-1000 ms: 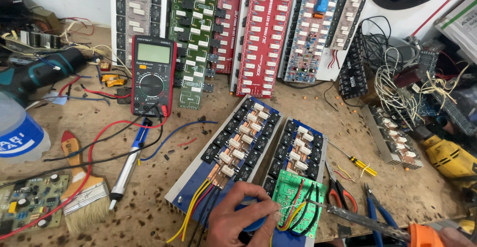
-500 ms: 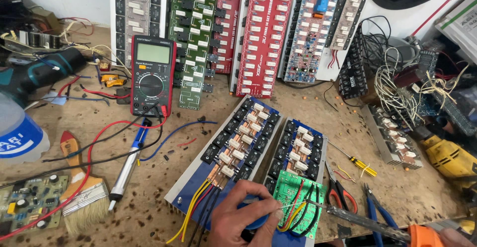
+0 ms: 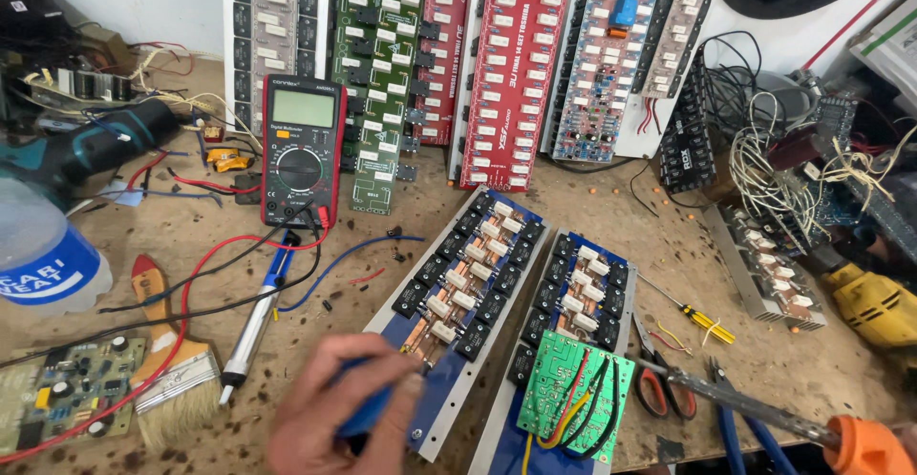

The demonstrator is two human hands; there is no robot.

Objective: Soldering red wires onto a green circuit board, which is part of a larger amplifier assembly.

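Observation:
My left hand (image 3: 344, 413) is at the bottom centre, closed around a small blue object (image 3: 368, 410) whose kind I cannot make out. It rests over the near end of the left blue amplifier board (image 3: 468, 289). Beside it lies a second blue board (image 3: 573, 294) with a small green circuit board (image 3: 568, 394) on its near end, trailing black, red and yellow wires. A soldering iron (image 3: 745, 406) with an orange handle reaches in from the bottom right, tip near the green board. Only a sliver of my right hand (image 3: 910, 434) shows at the frame edge, holding that handle.
A red multimeter (image 3: 303, 150) with its leads stands at the back left, with a brush (image 3: 167, 360), a desoldering pump (image 3: 256, 327) and a green board (image 3: 62, 399) nearby. Red-handled cutters (image 3: 659, 389), a yellow screwdriver (image 3: 702, 320) and a yellow drill (image 3: 874, 303) lie to the right. Long boards lean on the wall.
My left hand has moved left, off the green circuit board, and closed more tightly around the blue object. The soldering iron has stayed almost still.

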